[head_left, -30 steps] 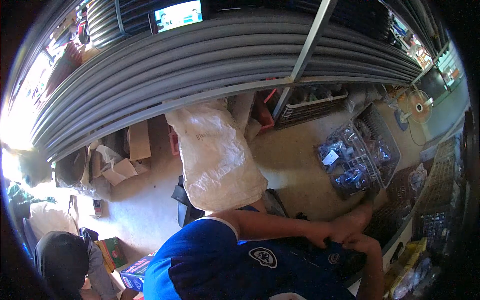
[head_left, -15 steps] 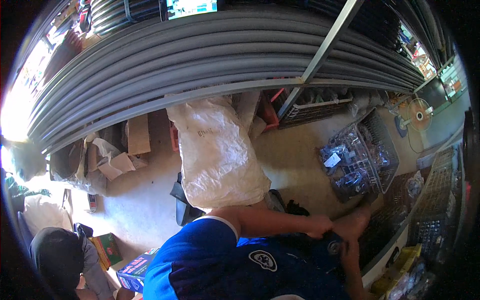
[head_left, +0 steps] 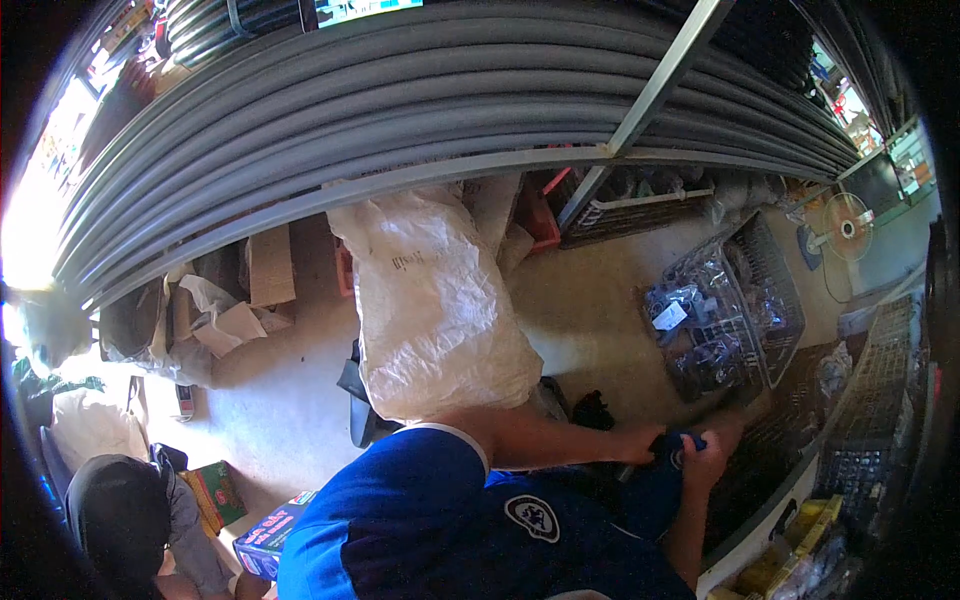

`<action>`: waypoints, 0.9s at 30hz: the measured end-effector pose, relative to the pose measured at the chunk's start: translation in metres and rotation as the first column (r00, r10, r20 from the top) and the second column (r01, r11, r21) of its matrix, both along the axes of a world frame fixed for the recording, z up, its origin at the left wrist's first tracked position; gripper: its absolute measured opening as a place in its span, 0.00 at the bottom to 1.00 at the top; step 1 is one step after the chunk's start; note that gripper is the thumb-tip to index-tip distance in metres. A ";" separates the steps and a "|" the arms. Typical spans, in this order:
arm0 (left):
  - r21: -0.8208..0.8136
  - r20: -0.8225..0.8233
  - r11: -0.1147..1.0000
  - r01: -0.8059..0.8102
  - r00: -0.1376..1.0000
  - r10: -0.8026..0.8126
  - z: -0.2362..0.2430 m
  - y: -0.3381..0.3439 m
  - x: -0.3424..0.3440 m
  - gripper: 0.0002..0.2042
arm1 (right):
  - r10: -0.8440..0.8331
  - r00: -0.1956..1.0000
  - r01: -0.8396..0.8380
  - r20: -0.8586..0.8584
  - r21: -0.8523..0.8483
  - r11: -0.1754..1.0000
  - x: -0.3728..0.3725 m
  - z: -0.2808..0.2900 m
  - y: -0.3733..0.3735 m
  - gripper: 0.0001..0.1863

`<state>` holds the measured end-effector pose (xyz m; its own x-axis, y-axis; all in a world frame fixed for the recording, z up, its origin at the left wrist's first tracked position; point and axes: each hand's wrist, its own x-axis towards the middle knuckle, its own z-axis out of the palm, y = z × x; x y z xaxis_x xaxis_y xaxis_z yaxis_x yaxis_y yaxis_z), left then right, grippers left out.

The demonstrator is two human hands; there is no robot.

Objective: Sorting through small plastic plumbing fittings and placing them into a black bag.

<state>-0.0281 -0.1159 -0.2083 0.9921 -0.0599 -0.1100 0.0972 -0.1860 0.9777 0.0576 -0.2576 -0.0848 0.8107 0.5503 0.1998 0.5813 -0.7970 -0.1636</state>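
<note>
My left forearm reaches across to the right, and my left hand (head_left: 640, 445) is closed beside a dark blue cloth (head_left: 663, 480) with a small round badge. Its fingers are partly hidden, and what they hold is not clear. On the cloth's other side, my right hand (head_left: 706, 462) grips its edge with bent fingers. The cloth looks like part of my blue clothing, perhaps the shorts. Behind the hands, a blurred bare foot or leg (head_left: 730, 428) shows. A large whitish woven sack (head_left: 430, 310) stands in front of me, close to my left forearm.
Long grey pipes (head_left: 400, 90) lie on a metal rack (head_left: 610, 150) ahead. A grey crate (head_left: 775, 330) with bagged parts stands at the right, near a fan (head_left: 848, 228). At lower left sits another person (head_left: 120, 510), beside a blue box (head_left: 270, 535). Dark slippers (head_left: 365, 415) lie near the sack.
My right hand has risen and now grips the blue cloth, which is pulled up between my hands. My left hand has shifted slightly up. The view has moved a little.
</note>
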 end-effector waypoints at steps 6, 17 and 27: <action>-0.004 0.067 0.951 0.310 0.949 -0.309 -0.038 0.003 -0.007 0.42 | -0.016 0.999 0.020 -0.046 0.084 0.996 0.001 -0.007 -0.007 0.25; -0.444 -0.321 0.889 -0.113 0.946 -0.040 0.019 0.079 -0.009 0.36 | -0.139 0.988 0.126 0.067 0.164 0.978 0.020 -0.035 -0.035 0.22; -0.312 -0.174 0.857 0.411 0.862 -0.477 0.079 0.048 0.007 0.34 | -0.208 0.965 0.209 0.161 0.012 0.978 0.026 -0.008 -0.017 0.15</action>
